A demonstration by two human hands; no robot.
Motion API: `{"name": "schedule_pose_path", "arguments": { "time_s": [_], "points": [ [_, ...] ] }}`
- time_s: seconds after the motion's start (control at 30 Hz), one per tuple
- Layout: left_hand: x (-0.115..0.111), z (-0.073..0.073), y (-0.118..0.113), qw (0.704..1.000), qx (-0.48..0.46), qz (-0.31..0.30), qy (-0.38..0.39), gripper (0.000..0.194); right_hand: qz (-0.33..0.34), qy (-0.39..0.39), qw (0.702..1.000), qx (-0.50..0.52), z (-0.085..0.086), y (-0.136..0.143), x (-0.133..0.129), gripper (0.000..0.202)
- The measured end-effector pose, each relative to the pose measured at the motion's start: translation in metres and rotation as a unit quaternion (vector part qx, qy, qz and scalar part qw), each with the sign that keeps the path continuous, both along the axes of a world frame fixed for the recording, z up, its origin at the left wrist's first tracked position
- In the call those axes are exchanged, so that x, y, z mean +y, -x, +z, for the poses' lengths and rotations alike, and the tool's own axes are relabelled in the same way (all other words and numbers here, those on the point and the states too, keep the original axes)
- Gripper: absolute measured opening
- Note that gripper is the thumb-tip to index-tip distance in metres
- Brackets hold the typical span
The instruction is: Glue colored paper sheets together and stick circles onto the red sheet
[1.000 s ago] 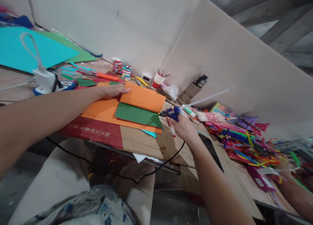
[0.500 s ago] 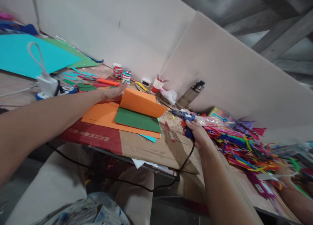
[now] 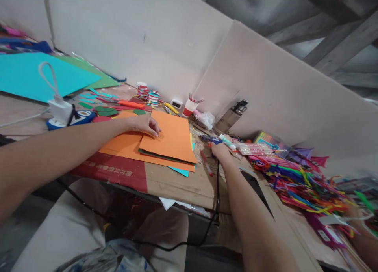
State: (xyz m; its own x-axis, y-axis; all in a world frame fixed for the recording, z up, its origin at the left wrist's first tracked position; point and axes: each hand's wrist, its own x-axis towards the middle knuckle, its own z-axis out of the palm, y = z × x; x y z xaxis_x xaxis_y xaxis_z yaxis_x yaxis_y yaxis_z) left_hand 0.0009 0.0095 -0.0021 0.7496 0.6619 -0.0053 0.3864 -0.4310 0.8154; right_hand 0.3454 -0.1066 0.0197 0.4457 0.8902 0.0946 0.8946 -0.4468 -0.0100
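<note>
My left hand (image 3: 147,125) rests on the upper left of an orange sheet (image 3: 173,136), its fingers loosely curled and apart, with nothing held in them. This sheet lies almost flat, and a thin green edge shows beneath its front side. Below is a larger orange sheet (image 3: 118,146). My right hand (image 3: 220,149) is closed round the handle of a blue glue gun (image 3: 213,139), whose nozzle points left near the sheet's right side. Its black cord (image 3: 217,185) hangs over the table edge. A red pen (image 3: 206,163) lies between the sheets and my right hand.
Behind stand a paper cup with tools (image 3: 189,107), yellow-handled pliers (image 3: 171,108) and a bottle (image 3: 232,117). At left are a power strip (image 3: 69,120) with a white charger and blue card (image 3: 38,77). Colourful pipe cleaners (image 3: 301,181) cover the right, where another person's arm (image 3: 360,232) shows.
The raised orange sheet has come down over the green one. My left hand has moved onto it from its left edge. My right hand has shifted left with the glue gun, uncovering a dark flat object.
</note>
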Motion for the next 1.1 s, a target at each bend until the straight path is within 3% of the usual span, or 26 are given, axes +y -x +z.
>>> {"name": "schedule_pose_path", "arguments": {
  "time_s": [0.13, 0.27, 0.33, 0.4, 0.53, 0.67, 0.73, 0.87, 1.03, 1.1],
  "points": [
    [-0.003, 0.001, -0.004, 1.0, 0.0, 0.0, -0.011, 0.025, 0.005, -0.057, 0.995, -0.081, 0.005, 0.022, -0.009, 0.045],
    [-0.009, 0.005, -0.01, 0.996, 0.048, -0.001, -0.072, 0.029, 0.199, -0.113, 0.974, -0.001, 0.008, 0.07, -0.002, 0.043],
    [-0.013, 0.008, -0.012, 0.988, 0.095, -0.005, -0.121, 0.036, 0.281, -0.099, 0.953, 0.061, 0.006, 0.096, 0.006, 0.051],
    [-0.017, 0.01, -0.014, 0.977, 0.134, -0.012, -0.167, 0.044, 0.323, -0.054, 0.94, 0.098, 0.0, 0.119, 0.013, 0.059],
    [-0.019, 0.007, -0.015, 0.967, 0.144, -0.03, -0.208, 0.055, 0.312, 0.039, 0.941, 0.129, -0.018, 0.14, 0.02, 0.07],
    [-0.015, -0.002, -0.013, 0.967, 0.127, -0.049, -0.213, 0.074, 0.304, 0.061, 0.946, 0.098, -0.036, 0.141, 0.019, 0.076],
    [-0.015, -0.005, -0.012, 0.964, 0.135, -0.075, -0.217, 0.083, 0.309, 0.062, 0.945, 0.089, -0.04, 0.141, 0.019, 0.078],
    [-0.022, -0.01, -0.015, 0.95, 0.196, -0.123, -0.209, 0.082, 0.3, 0.073, 0.947, 0.087, -0.039, 0.144, 0.019, 0.076],
    [-0.038, -0.014, -0.043, 0.942, 0.245, -0.04, -0.225, 0.086, 0.3, 0.097, 0.947, 0.064, -0.035, 0.145, 0.016, 0.07],
    [-0.046, -0.016, -0.056, 0.949, 0.203, -0.009, -0.24, 0.081, 0.305, 0.104, 0.945, 0.057, -0.034, 0.144, 0.015, 0.069]
  ]
}}
